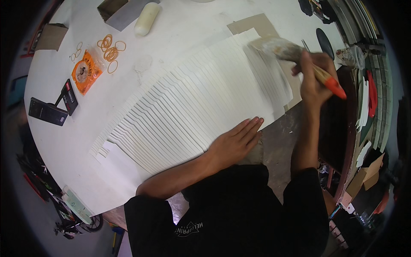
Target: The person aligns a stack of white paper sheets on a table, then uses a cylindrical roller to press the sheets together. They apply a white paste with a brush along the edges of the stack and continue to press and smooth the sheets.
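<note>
A long row of overlapping white paper sheets fans across the white table, each edge showing just beyond the one above it. My left hand lies flat on the near edge of the row, toward its right end, with fingers stretched out. In my right hand is a wide paintbrush with a wooden, red-tipped handle. Its bristles touch the far right end of the fan, where the strips look greyish and wet. Beneath that end lies a piece of brown cardboard.
At the far left are rubber bands, an orange packet, a phone leaning by a small dark box, and a brown carton. A cream cylinder lies beside a grey box at the back. Stacked boards stand to the right.
</note>
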`<state>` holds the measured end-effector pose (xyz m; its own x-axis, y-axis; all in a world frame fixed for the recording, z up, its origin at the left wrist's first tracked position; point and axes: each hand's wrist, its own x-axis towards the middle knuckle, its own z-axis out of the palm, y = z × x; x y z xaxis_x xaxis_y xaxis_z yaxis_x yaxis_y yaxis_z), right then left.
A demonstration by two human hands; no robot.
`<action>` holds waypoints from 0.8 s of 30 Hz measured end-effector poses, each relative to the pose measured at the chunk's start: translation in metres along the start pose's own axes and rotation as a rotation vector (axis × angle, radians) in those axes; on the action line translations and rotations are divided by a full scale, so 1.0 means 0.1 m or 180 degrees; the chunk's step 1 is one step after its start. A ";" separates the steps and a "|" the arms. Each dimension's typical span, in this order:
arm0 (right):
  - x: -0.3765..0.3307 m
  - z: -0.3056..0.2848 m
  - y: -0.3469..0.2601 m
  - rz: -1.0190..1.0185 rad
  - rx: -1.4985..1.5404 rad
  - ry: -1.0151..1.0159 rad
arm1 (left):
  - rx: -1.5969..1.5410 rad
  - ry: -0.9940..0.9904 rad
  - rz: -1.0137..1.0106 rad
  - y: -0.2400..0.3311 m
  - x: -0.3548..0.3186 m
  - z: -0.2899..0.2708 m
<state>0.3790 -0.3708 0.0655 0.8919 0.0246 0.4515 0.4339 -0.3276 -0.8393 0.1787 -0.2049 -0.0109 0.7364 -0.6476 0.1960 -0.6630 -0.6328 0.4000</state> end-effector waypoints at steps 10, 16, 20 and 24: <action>-0.22 -0.84 -0.53 0.0567 0.0398 -0.0159 | 0.0245 0.0293 0.0063 0.01 -0.06 0.07; -0.45 -0.33 -1.21 0.0140 0.0817 -0.2286 | 0.0151 0.0952 -0.0103 0.06 -0.12 0.36; -0.61 0.28 -1.42 -0.0235 0.0707 -0.2921 | 0.0480 0.0787 0.0015 0.04 -0.14 0.31; -0.71 1.00 -1.48 -0.1013 0.0687 -0.3585 | 0.0061 0.0943 -0.0252 0.10 -0.06 0.54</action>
<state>0.2648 -0.2302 0.1273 0.3033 0.9274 0.2192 0.5724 0.0066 -0.8199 0.1601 -0.2300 -0.0564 0.7913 -0.4456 0.4186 -0.6022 -0.6861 0.4081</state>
